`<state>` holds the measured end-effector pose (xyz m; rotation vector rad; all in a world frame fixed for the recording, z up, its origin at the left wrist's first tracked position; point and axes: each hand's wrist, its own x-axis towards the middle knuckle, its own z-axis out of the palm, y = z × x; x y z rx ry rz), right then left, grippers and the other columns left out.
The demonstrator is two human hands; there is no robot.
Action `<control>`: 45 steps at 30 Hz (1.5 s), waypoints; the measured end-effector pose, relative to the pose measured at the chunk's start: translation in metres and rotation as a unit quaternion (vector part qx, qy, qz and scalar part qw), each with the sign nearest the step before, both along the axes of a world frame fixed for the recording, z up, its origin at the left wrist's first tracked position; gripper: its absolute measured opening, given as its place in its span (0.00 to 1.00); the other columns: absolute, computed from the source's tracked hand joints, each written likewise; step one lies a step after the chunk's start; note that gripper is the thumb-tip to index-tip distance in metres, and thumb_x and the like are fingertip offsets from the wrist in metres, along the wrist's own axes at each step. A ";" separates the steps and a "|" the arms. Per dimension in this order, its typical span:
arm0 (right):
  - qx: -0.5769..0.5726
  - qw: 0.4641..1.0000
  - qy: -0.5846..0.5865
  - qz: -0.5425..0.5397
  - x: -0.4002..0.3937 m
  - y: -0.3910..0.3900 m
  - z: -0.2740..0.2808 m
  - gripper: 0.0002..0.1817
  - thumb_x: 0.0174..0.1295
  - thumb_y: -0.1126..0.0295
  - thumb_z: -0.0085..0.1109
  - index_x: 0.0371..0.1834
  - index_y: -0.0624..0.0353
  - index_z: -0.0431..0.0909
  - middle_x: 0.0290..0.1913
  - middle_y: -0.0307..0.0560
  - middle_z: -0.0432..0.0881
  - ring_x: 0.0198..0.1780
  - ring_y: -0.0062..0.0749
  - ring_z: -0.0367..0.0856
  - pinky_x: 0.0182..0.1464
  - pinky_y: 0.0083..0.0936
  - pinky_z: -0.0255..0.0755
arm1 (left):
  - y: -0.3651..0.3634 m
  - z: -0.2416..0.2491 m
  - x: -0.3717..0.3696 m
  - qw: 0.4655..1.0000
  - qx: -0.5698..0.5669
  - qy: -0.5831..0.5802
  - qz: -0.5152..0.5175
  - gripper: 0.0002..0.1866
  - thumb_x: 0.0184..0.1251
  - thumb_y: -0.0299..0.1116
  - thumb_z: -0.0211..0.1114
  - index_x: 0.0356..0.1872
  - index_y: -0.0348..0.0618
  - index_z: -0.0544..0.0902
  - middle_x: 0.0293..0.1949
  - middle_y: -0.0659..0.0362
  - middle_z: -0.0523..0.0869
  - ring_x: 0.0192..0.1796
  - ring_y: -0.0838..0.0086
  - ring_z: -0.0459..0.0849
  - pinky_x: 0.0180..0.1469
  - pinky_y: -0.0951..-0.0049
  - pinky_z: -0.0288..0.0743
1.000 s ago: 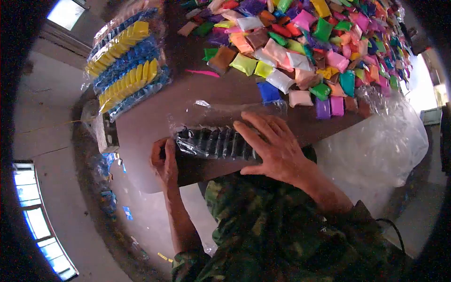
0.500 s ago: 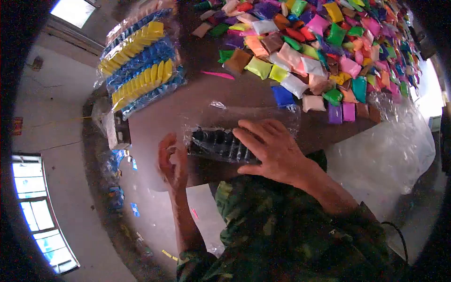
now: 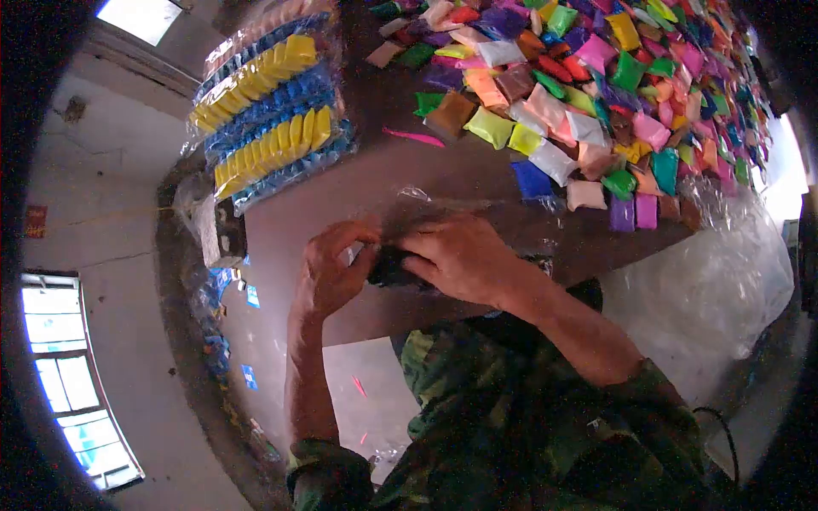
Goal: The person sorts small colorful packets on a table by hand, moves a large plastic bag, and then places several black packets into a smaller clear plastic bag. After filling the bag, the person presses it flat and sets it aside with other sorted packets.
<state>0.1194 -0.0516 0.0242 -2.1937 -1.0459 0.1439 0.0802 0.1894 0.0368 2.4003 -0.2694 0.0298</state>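
Note:
A clear plastic bag [image 3: 545, 223] holding a row of black packets [image 3: 392, 267] lies at the near edge of the brown table, mostly covered by my hands. My left hand [image 3: 334, 266] is at the bag's left end, thumb and fingers pinched together on its plastic edge. From the right, my right hand [image 3: 464, 258] reaches over the black packets, its fingers closed on the bag near my left fingertips. The right fingertips are somewhat blurred, and the fold of plastic between the two hands is hard to make out.
Filled bags of yellow and blue packets [image 3: 273, 145] are stacked at the back left. A large heap of colourful small packets [image 3: 588, 111] covers the back right. A pink strip [image 3: 413, 136] lies between them. A big clear plastic sheet [image 3: 707, 281] hangs at the right edge.
My left hand has moved up and right onto the bag's end, and its fingers have closed. My right hand has shifted left over the black packets, towards the left hand.

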 end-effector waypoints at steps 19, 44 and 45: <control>-0.014 0.999 -0.011 -0.033 0.000 0.007 -0.014 0.09 0.69 0.63 0.61 0.34 0.55 0.82 0.34 0.52 0.87 0.39 0.54 0.87 0.43 0.50 0.78 | -0.009 -0.001 -0.003 0.999 0.033 0.033 0.021 0.07 0.67 0.26 0.71 0.44 0.42 0.90 0.45 0.52 0.91 0.49 0.57 0.90 0.54 0.62 0.82; 0.085 0.983 -0.081 -0.144 -0.028 -0.105 0.033 0.12 0.67 0.76 0.64 0.53 0.58 0.82 0.53 0.50 0.88 0.53 0.46 0.88 0.54 0.38 0.82 | -0.005 -0.002 -0.016 0.997 -0.018 0.062 0.034 0.12 0.78 0.31 0.62 0.56 0.43 0.88 0.51 0.52 0.92 0.52 0.65 0.90 0.56 0.67 0.81; 0.112 0.982 -0.067 -0.135 -0.031 -0.108 0.039 0.12 0.67 0.77 0.63 0.53 0.59 0.82 0.53 0.51 0.88 0.53 0.46 0.88 0.55 0.38 0.82 | -0.007 -0.001 -0.015 0.996 -0.032 0.073 0.042 0.13 0.79 0.31 0.62 0.57 0.42 0.88 0.51 0.52 0.92 0.53 0.66 0.90 0.57 0.68 0.81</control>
